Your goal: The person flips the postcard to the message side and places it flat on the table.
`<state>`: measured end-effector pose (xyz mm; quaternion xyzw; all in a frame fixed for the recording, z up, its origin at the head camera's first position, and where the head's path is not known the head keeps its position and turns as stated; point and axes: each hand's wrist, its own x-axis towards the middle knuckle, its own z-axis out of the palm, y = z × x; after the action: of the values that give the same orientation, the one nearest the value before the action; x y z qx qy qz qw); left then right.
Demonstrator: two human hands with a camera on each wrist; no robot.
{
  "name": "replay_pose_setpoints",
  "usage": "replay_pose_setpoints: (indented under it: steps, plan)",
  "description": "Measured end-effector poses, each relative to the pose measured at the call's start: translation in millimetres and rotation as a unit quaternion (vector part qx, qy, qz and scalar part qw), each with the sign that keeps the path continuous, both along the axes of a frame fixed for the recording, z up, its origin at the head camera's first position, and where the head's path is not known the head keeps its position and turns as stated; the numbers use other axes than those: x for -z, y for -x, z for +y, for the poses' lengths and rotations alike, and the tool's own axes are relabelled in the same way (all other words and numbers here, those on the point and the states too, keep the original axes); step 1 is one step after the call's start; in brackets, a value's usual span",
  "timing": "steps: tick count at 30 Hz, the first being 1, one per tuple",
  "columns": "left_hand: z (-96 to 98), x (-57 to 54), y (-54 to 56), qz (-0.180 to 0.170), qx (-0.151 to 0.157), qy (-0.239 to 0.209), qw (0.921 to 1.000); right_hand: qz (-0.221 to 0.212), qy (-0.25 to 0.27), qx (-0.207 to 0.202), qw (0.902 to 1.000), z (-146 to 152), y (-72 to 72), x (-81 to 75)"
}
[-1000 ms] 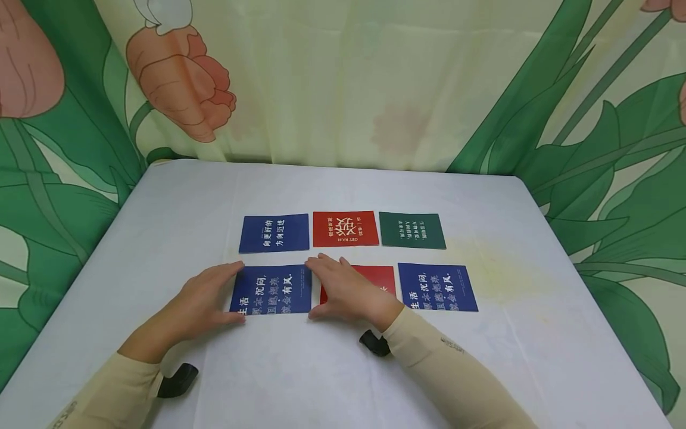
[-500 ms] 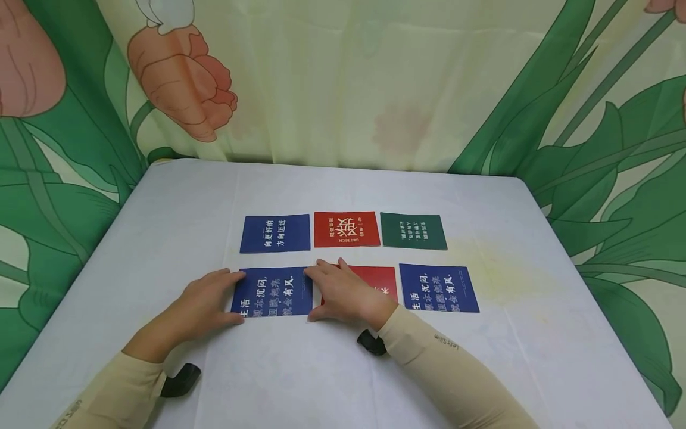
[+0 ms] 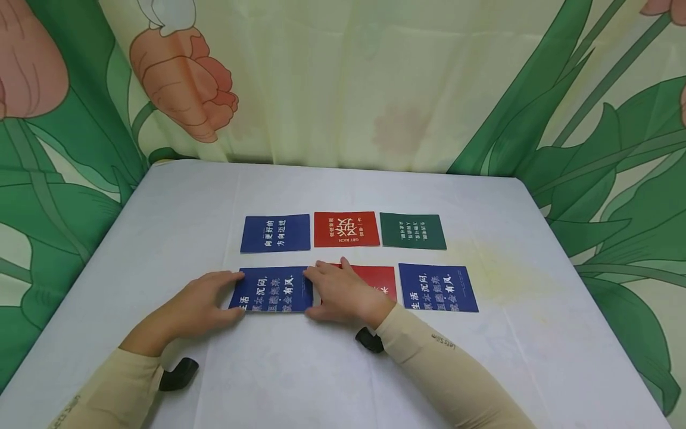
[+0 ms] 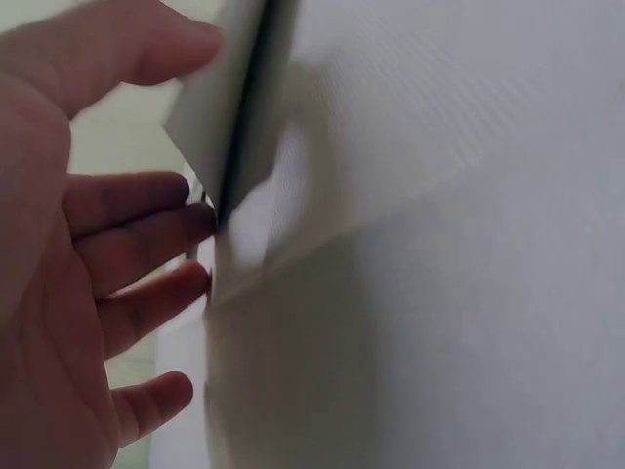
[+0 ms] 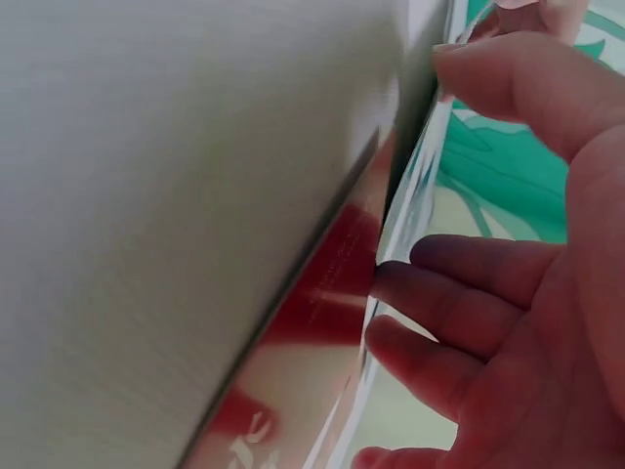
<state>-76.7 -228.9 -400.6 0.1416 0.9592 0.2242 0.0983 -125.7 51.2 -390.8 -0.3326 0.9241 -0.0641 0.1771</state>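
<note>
In the head view, a blue card [image 3: 276,292] with white lettering lies between my two hands in the near row. My left hand [image 3: 195,307] grips its left side, thumb at the near corner and fingertips at the far one. At the right side my right hand [image 3: 348,295] grips it in the same way, partly covering a red card [image 3: 382,280]. In the left wrist view the blue card's edge [image 4: 210,107] stands slightly off the white cloth, beside my thumb and fingers. The right wrist view shows the red card [image 5: 327,283] below my right fingers.
Another blue card [image 3: 438,286] lies at the near row's right end. Behind, a blue card [image 3: 254,235], a red card [image 3: 324,229] and a green card [image 3: 393,231] form a far row. A white cloth covers the table [image 3: 536,357]; a floral curtain [image 3: 343,89] hangs behind.
The near edge of the left blue card has risen slightly from the table between my hands. Both hands stay at almost the same place.
</note>
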Motion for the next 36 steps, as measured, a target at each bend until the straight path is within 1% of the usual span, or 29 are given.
replay_pose_setpoints:
  steps: [5, 11, 15, 18, 22, 25, 29, 32, 36]
  plan:
    - [-3.9, 0.8, 1.2, -0.001, -0.004, -0.027, 0.9996, -0.006, -0.008, -0.003, 0.9999, -0.4, 1.6, -2.1]
    - [-6.5, 0.1, 1.7, -0.024, -0.007, -0.040, 0.9989, -0.023, -0.012, 0.005, 0.9997, 0.4, 2.0, -4.3]
    - [-9.0, -1.2, 1.2, -0.044, -0.011, -0.043, 0.9980, -0.017, -0.006, 0.013, 0.9998, 0.1, 3.6, -4.1]
    - [-10.8, -2.7, 0.4, -0.058, -0.025, -0.066, 0.9958, -0.004, 0.010, 0.021, 0.9997, 0.0, 5.9, -3.3]
    - [-11.6, -3.6, -0.8, -0.061, -0.048, -0.124, 0.9893, 0.010, 0.037, 0.028, 0.9989, 0.2, 8.7, -1.6]
    - [-11.4, -3.2, -1.5, -0.059, -0.065, -0.153, 0.9843, 0.011, 0.059, 0.028, 0.9978, 0.4, 10.1, 0.2]
    - [-11.6, -3.6, -1.9, -0.067, -0.082, -0.203, 0.9734, -0.001, 0.092, 0.025, 0.9954, 0.5, 10.6, 2.2]
    - [-12.3, -4.9, -1.7, -0.069, -0.087, -0.238, 0.9648, -0.011, 0.107, 0.027, 0.9939, 0.7, 10.5, 2.1]
    - [-12.6, -6.0, -1.7, -0.052, -0.097, -0.238, 0.9649, -0.015, 0.118, 0.033, 0.9923, 1.3, 9.7, 0.6]
